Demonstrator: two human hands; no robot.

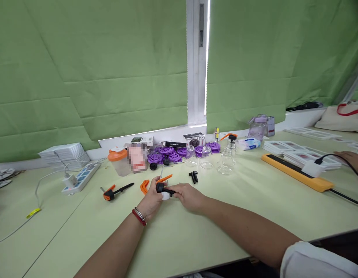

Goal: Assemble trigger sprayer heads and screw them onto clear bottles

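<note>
Orange clip [144, 186] lies beside my left hand [151, 201]; it and my right hand [188, 197] pinch 1 black pump part [161, 188]. Glass bottles [225, 162] near the table's [196, 239] far edge look empty.

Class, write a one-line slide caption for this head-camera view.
At a green table, the left hand and right hand hold a black-and-orange pump head; purple wheels and glass jars behind.

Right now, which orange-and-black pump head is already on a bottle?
The back-right pump head, seated on a clear glass bottle. The loose pump head lies flat, out past the left hand.
</note>
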